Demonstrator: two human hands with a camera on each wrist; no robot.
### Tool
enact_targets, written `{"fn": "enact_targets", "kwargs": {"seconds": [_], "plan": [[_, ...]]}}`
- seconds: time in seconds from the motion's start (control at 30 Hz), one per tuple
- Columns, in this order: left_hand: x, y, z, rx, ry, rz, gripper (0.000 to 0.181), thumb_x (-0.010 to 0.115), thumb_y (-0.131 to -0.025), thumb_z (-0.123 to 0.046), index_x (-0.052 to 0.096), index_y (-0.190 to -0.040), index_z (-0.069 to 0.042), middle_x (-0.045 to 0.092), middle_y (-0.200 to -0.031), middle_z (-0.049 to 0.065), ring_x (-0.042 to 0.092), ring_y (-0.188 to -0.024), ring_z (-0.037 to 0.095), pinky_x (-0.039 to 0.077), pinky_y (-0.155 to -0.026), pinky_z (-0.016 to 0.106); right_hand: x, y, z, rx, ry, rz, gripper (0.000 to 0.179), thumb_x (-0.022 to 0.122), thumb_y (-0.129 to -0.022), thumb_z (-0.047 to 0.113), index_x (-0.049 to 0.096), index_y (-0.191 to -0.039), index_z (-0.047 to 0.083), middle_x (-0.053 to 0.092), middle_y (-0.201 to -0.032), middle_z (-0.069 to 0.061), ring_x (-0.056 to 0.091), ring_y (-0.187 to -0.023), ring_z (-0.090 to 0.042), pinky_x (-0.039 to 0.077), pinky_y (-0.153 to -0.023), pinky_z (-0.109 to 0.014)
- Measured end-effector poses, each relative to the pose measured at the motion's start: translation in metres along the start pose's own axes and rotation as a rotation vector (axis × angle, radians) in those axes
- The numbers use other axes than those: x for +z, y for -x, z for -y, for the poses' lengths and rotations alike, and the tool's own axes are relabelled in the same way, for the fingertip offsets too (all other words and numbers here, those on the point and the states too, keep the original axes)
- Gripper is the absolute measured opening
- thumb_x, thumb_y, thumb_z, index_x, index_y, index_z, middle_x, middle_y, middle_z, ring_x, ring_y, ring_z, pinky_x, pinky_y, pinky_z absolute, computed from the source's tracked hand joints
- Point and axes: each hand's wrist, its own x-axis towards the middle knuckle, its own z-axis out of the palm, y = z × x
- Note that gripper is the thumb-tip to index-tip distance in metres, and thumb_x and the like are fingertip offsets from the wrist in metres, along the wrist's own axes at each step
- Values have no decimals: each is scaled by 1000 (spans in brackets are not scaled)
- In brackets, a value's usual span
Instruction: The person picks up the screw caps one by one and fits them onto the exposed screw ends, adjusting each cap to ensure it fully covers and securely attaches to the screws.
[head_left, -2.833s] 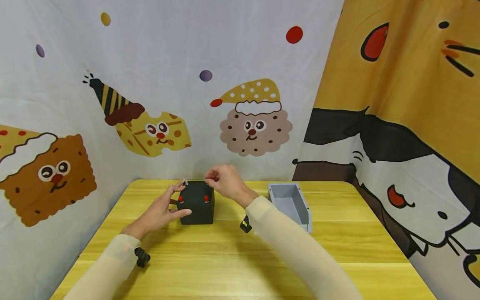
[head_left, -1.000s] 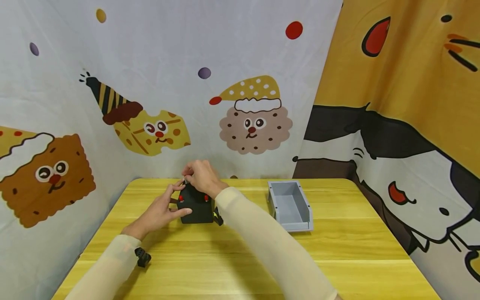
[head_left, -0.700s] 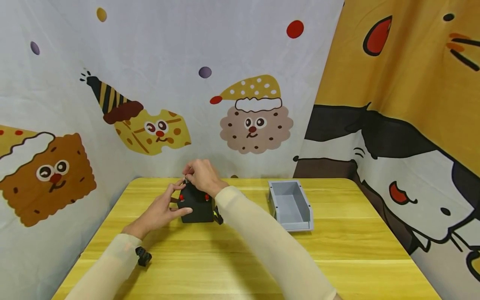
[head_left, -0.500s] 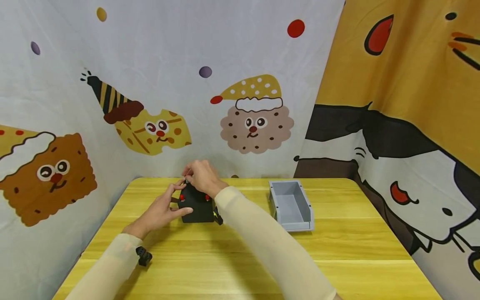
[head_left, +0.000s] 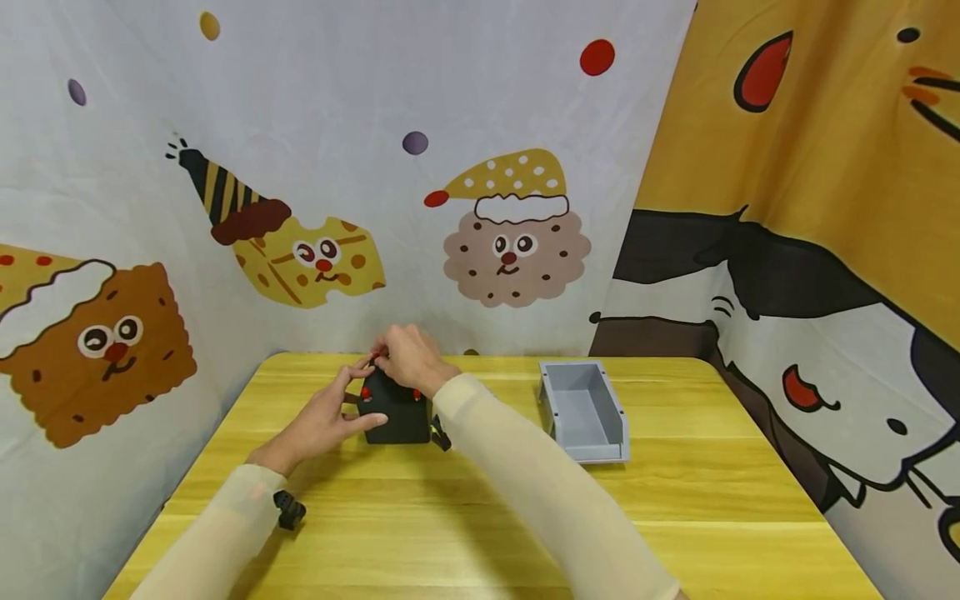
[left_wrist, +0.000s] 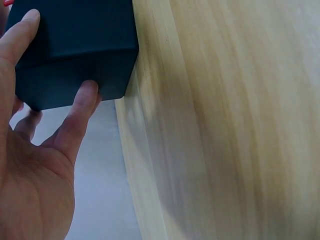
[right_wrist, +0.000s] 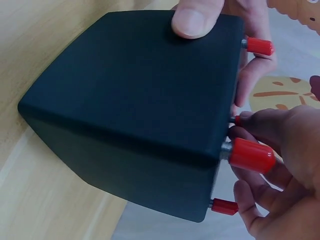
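Note:
A black box (head_left: pixel 397 427) stands on the table with metal threaded posts at the corners of its top. My left hand (head_left: pixel 324 419) holds it at the left, thumb on the front face and fingers along the side, as the left wrist view also shows. My right hand (head_left: pixel 412 360) reaches over the top to the back left post and pinches a small red cap (right_wrist: pixel 237 120) on it; the fingers partly hide that cap. The other posts wear red caps too: the front left cap (right_wrist: pixel 260 46), the front right cap (right_wrist: pixel 250 156) and the back right cap (right_wrist: pixel 223 206).
A grey open-fronted bin (head_left: pixel 585 408) stands to the right of the box on the wooden table (head_left: pixel 420 533). Behind the table's back edge hangs a printed cloth (head_left: pixel 337 108). The right forearm crosses between the box and the bin.
My right hand has moved left from the back right corner to the back left post, where red now shows instead of bare metal. My left hand stays on the box.

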Motion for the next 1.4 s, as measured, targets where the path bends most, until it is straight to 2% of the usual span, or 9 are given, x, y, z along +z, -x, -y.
{"fn": "enact_targets", "kwargs": {"seconds": [0.3, 0.47, 0.67, 0.77, 0.97, 1.07, 1.23, 1.4], "plan": [[-1, -2, -2, 8, -1, 10, 78, 84, -110, -44, 41, -167, -15, 31, -192, 19, 75, -136, 47, 73, -98, 44, -2, 1, -5, -10, -2, 18, 26, 76, -116, 24, 88, -139, 22, 89, -130, 3, 84, -111, -14, 70, -96, -28], [0, -2, -5, 0, -3, 10, 78, 85, -110, -44, 41, -167, -14, 35, -188, 22, 75, -136, 47, 73, -98, 44, -4, 3, -5, -2, -17, 25, 27, 76, -116, 27, 87, -140, 22, 89, -132, 4, 85, -112, -14, 70, -97, -29], [1, -3, -6, 7, -8, 15, 77, 85, -110, -43, 40, -166, -14, 29, -192, 19, 75, -135, 47, 73, -98, 44, -6, 4, -7, -15, 15, 22, 27, 76, -117, 28, 87, -141, 21, 89, -131, 3, 85, -109, -15, 70, -96, -30], [1, -3, -7, 5, -15, 16, 79, 85, -109, -44, 40, -167, -14, 25, -194, 18, 76, -135, 47, 74, -97, 44, -7, 5, -8, -21, 20, 19, 30, 74, -118, 25, 84, -146, 20, 89, -132, 2, 85, -106, -15, 71, -94, -30], [1, -4, -9, -1, -14, 29, 81, 84, -110, -45, 38, -169, -12, 21, -196, 15, 75, -137, 48, 73, -98, 46, -10, 9, -13, -37, 14, 10, 38, 71, -118, 22, 78, -155, 18, 88, -135, 1, 84, -95, -14, 68, -82, -27], [1, -4, -9, -4, -16, 29, 82, 84, -110, -45, 38, -169, -12, 20, -197, 14, 74, -137, 48, 73, -98, 46, -11, 13, -16, -49, -26, 0, 39, 71, -118, 23, 76, -157, 16, 87, -137, -1, 85, -102, -15, 68, -84, -26], [1, -2, -8, -6, -42, 23, 84, 84, -109, -47, 38, -170, -13, 19, -197, 14, 77, -134, 45, 73, -97, 44, -15, 25, -24, -76, -120, -44, 38, 69, -119, 21, 76, -156, 13, 85, -141, -4, 84, -118, -18, 70, -95, -30], [0, -1, -6, -8, -71, 16, 87, 84, -109, -50, 37, -171, -12, 20, -197, 15, 77, -133, 45, 73, -97, 44, -23, 41, -30, -128, -153, -90, 35, 68, -119, 20, 78, -153, 14, 81, -138, -6, 83, -119, -19, 70, -97, -31]]}}
